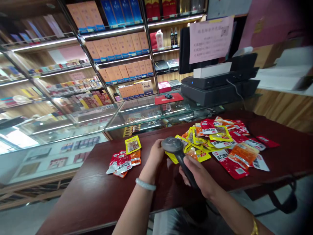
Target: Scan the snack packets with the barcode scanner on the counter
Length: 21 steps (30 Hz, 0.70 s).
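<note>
At 12 o'clock stand lit shelves (117, 32) with orange boxes (122, 45); at 1 o'clock a black cash register (220, 88) beside a glass display case (137, 114).

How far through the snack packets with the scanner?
Looks early. A small pile of packets lies apart on the left, possibly already scanned. In hand: the right hand grips the barcode scanner, the left hand holds a yellow packet under its head. The big heap of packets on the right looks still to do.

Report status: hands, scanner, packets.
Right hand grips barcode scanner. Left hand holds yellow snack packet under it. Big packet pile right; small pile left.
</note>
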Motion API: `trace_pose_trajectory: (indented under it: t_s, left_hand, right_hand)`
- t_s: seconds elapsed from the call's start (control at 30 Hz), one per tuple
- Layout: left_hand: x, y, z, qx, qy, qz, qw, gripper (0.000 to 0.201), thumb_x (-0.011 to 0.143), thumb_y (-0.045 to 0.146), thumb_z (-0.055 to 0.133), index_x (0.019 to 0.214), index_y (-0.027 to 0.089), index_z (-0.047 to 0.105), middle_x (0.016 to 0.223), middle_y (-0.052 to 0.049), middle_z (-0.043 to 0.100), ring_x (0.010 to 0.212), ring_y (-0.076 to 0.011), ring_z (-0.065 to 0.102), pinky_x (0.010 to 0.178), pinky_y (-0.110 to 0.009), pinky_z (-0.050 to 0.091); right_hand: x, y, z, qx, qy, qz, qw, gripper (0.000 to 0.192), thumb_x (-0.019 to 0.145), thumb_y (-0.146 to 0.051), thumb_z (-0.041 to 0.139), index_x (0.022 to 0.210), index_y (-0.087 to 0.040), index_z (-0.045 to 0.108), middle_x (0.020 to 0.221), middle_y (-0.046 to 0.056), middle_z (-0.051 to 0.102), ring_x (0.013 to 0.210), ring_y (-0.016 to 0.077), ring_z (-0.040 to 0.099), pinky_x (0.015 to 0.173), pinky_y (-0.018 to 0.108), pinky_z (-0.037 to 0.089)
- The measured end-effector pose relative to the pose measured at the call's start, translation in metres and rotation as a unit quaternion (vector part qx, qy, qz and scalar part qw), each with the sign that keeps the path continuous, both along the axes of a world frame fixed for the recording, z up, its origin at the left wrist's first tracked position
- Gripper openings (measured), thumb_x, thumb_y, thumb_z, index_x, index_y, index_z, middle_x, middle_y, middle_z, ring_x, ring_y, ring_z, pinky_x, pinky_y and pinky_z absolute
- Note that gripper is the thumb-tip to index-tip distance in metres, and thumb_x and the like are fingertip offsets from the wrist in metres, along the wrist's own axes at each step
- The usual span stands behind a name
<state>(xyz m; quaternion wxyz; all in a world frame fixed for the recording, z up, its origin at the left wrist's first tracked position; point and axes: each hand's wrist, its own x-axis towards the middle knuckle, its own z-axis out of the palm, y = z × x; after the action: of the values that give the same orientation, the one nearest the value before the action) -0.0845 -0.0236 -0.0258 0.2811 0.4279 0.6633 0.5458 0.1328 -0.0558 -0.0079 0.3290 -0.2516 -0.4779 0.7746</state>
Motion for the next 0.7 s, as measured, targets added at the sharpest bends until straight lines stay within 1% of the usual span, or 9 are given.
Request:
trace_pose_trajectory:
  t_s: [0.07,0.1,0.17,0.23,0.3,0.4,0.53,0.6,0.7]
  left_hand:
    - [-0.023,-0.002,0.007,-0.049,0.174,0.075,0.981,0.037,0.086,0.039,0.066,0.114,0.015,0.068,0.116,-0.018,0.074,0.107,-0.0279,0.069,0.095,-0.039,0.049]
    - [-0.038,-0.006,0.011,-0.086,0.269,0.119,0.952,0.042,0.090,0.041,0.061,0.121,0.013,0.066,0.123,-0.020,0.072,0.117,-0.0310,0.065,0.101,-0.042,0.046]
    - [-0.072,-0.018,0.019,-0.183,0.402,0.211,0.872,0.052,0.091,0.046,0.058,0.127,0.009,0.063,0.128,-0.026,0.067,0.127,-0.0383,0.058,0.106,-0.048,0.042]
    - [-0.104,-0.030,0.023,-0.280,0.441,0.263,0.811,0.060,0.088,0.053,0.060,0.127,0.007,0.062,0.128,-0.028,0.066,0.127,-0.0430,0.056,0.103,-0.051,0.042]
    - [-0.126,-0.040,0.023,-0.343,0.438,0.264,0.788,0.067,0.083,0.059,0.064,0.127,0.009,0.061,0.127,-0.028,0.067,0.125,-0.0440,0.057,0.099,-0.051,0.044]
    - [-0.140,-0.047,0.017,-0.370,0.433,0.234,0.788,0.069,0.077,0.059,0.068,0.127,0.012,0.060,0.127,-0.026,0.068,0.122,-0.0427,0.060,0.097,-0.049,0.045]
    - [-0.142,-0.049,0.011,-0.338,0.430,0.229,0.805,0.070,0.076,0.053,0.071,0.133,0.015,0.057,0.124,-0.024,0.070,0.120,-0.0425,0.062,0.093,-0.047,0.047]
    - [-0.141,-0.047,0.008,-0.301,0.406,0.217,0.835,0.069,0.077,0.048,0.072,0.136,0.016,0.055,0.121,-0.021,0.072,0.118,-0.0398,0.065,0.091,-0.044,0.048]
    - [-0.135,-0.044,0.003,-0.206,0.314,0.191,0.907,0.070,0.079,0.043,0.071,0.141,0.019,0.051,0.112,-0.014,0.075,0.101,-0.0301,0.072,0.080,-0.035,0.052]
  right_hand:
    - [0.000,0.000,-0.001,-0.013,-0.003,0.008,1.000,0.051,0.087,-0.071,0.064,0.092,-0.022,0.052,0.059,-0.008,0.052,0.044,0.0071,0.043,0.042,0.018,0.036]
    - [0.000,-0.001,-0.001,-0.021,-0.008,0.011,1.000,0.051,0.086,-0.071,0.066,0.091,-0.022,0.052,0.059,-0.008,0.052,0.044,0.0072,0.043,0.043,0.018,0.037]
    - [-0.001,-0.002,-0.002,-0.029,-0.016,0.016,0.999,0.053,0.083,-0.073,0.067,0.089,-0.023,0.050,0.058,-0.008,0.052,0.044,0.0070,0.042,0.042,0.018,0.037]
    - [-0.002,-0.004,-0.004,-0.033,-0.021,0.017,0.999,0.055,0.081,-0.074,0.069,0.087,-0.023,0.049,0.057,-0.008,0.051,0.043,0.0067,0.041,0.042,0.018,0.036]
    - [-0.005,-0.006,-0.005,-0.039,-0.023,0.017,0.999,0.057,0.079,-0.075,0.070,0.086,-0.023,0.049,0.056,-0.009,0.050,0.043,0.0066,0.041,0.041,0.018,0.035]
    - [-0.009,-0.006,-0.006,-0.035,-0.029,0.024,0.999,0.058,0.078,-0.076,0.070,0.086,-0.023,0.049,0.055,-0.009,0.050,0.043,0.0064,0.041,0.041,0.017,0.035]
    - [-0.011,-0.006,-0.008,-0.025,-0.034,0.029,0.999,0.059,0.078,-0.078,0.069,0.087,-0.023,0.048,0.055,-0.009,0.050,0.041,0.0059,0.040,0.040,0.017,0.035]
    - [-0.011,-0.005,-0.009,-0.028,-0.036,0.028,0.999,0.061,0.076,-0.079,0.069,0.088,-0.023,0.049,0.055,-0.009,0.051,0.041,0.0058,0.040,0.040,0.017,0.035]
    - [-0.008,-0.004,-0.010,-0.023,-0.039,0.025,0.999,0.062,0.076,-0.080,0.069,0.093,-0.022,0.051,0.055,-0.009,0.051,0.040,0.0060,0.041,0.040,0.017,0.035]
